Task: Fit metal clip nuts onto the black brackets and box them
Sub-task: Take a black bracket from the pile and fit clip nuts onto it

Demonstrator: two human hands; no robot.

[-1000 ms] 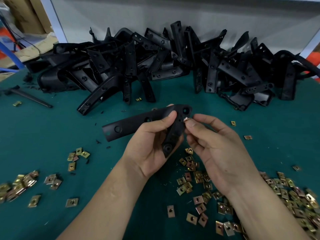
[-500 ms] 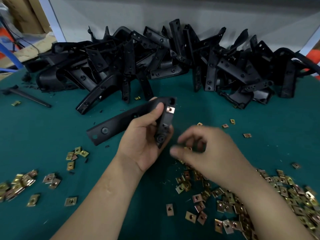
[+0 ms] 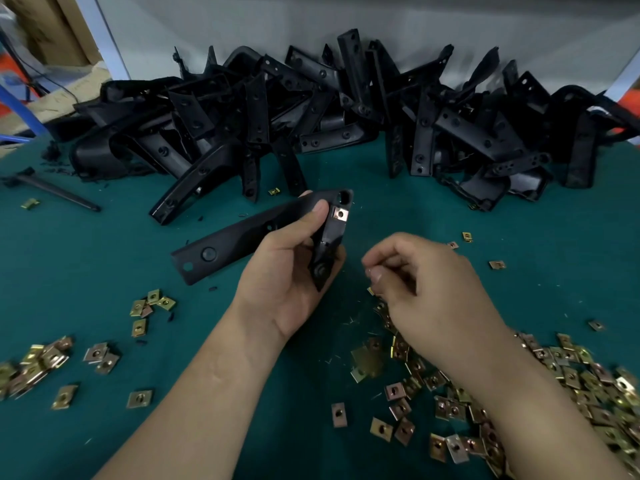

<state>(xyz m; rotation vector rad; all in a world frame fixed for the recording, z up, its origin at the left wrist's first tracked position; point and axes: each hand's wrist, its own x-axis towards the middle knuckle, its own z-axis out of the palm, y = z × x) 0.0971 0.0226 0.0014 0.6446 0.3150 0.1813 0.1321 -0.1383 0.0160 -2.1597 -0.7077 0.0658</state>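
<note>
The bracket [image 3: 242,237] is held above the bench [image 3: 86,271], a little left of the middle. It is black and bent. Its long arm reaches out to the left and slightly down, and its short arm goes down into the palm of the left hand [image 3: 287,271]. This hand grips the bracket at the bend, with the thumb lying on the upper face and the other fingers curled behind. One nut [image 3: 339,215] sits clipped on the short arm, just below a round hole at the corner and just right of the thumb tip.

The right hand [image 3: 433,289] is apart from the bracket, lower and to the right, and does not touch it. Its fingers are curled, with the tips close together, over the near edge of the loose nuts [image 3: 554,375]. I cannot tell whether it holds one of them.

These loose nuts lie thickly on the bench under and behind the right wrist, as far as the right edge. Smaller groups [image 3: 149,306] lie left of the left forearm, and some single ones [image 3: 497,265] beyond the right hand. At the far side of the bench a heap [image 3: 346,116] of black brackets lies against a grey wall [image 3: 346,15]. A thin black rod [image 3: 59,192] lies at the far left.
</note>
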